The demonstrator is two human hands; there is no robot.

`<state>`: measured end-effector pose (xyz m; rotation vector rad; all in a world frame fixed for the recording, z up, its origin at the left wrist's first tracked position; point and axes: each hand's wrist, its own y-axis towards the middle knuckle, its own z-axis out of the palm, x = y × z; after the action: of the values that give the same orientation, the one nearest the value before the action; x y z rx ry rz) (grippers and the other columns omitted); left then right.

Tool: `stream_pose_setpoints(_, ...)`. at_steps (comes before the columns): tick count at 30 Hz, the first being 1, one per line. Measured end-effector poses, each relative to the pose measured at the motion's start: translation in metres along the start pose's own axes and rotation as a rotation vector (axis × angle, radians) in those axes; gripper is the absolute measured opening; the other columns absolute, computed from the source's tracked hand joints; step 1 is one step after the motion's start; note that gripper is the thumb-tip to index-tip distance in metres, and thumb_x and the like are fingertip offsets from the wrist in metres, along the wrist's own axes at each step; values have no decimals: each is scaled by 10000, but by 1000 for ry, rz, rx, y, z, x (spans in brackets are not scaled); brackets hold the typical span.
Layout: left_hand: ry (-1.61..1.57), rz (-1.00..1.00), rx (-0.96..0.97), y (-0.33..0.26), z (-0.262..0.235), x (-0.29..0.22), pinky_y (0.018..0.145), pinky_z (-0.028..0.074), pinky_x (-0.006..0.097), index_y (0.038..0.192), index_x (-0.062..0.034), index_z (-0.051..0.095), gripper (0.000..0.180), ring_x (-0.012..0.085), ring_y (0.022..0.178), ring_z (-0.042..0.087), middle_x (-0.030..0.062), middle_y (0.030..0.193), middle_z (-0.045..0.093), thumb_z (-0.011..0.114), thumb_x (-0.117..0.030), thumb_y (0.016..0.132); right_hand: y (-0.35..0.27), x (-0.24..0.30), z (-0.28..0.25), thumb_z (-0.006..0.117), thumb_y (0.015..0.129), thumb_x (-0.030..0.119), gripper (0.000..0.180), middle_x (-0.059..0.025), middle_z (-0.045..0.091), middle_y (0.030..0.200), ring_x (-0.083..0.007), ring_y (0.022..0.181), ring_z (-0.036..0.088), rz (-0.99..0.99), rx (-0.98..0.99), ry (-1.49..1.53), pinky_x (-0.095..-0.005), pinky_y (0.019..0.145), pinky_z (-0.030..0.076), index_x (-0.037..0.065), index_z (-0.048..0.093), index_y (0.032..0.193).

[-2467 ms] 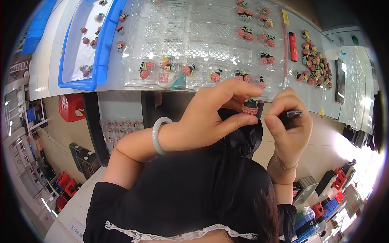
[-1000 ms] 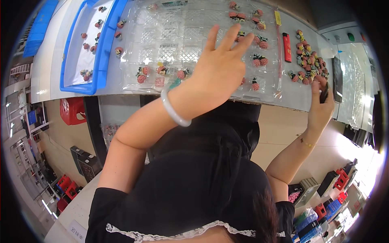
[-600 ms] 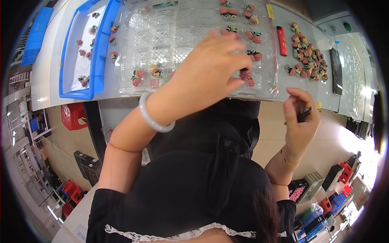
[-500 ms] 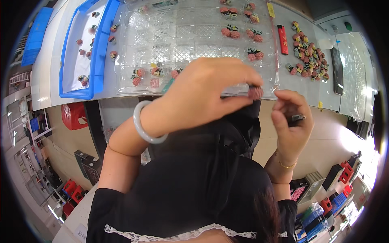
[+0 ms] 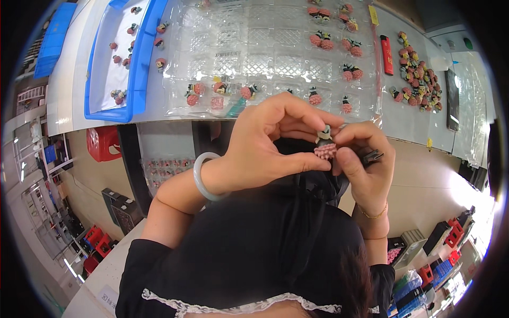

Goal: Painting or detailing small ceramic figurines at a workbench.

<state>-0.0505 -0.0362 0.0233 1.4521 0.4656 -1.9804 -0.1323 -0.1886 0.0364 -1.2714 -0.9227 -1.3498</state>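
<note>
A small figurine (image 5: 325, 148) with a pink knobbly lower part and a dark upper body is held between the thumb and fingers of my left hand (image 5: 268, 140). My right hand (image 5: 366, 159) meets it from the other side, index finger and thumb close to the figurine. Tucked in the curled fingers of my right hand is a slim dark tool (image 5: 373, 156) with a shiny metal end; most of it is hidden. Just beyond the hands lies a clear plastic blister tray (image 5: 265, 66), with several similar figurines (image 5: 321, 41) in its pockets.
To the right lie a heap of figurines (image 5: 421, 85), a red lighter (image 5: 386, 55) and a dark flat device (image 5: 452, 99). A blue bin (image 5: 139, 63) with a few figurines stands at the left. Below the table edge is a red plastic stool (image 5: 103, 144).
My hands have come together around the figurine, which now shows upright and more fully. The right hand has moved left to it. The whole view has shifted slightly.
</note>
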Motion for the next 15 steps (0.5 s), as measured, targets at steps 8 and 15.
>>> stream_pose_setpoints(8, 184, -19, 85, 0, -5, 2, 791, 437, 268, 1051, -7, 441, 466, 174, 923, 548, 181, 1055, 531, 652, 76, 644, 9, -2, -7, 624, 716, 21, 125, -41, 521, 737, -89, 612, 471, -398, -32, -501, -187, 514, 361, -2, 558, 819)
stream_pose_setpoints(15, 35, -88, 38, 1, -3, 1, 799, 436, 267, 1134, -47, 313, 584, 185, 945, 541, 215, 1066, 521, 631, 83, 661, 12, -2, -3, 648, 652, -7, 134, -60, 524, 709, -146, 588, 491, -517, -72, -739, -226, 500, 380, 22, 582, 766)
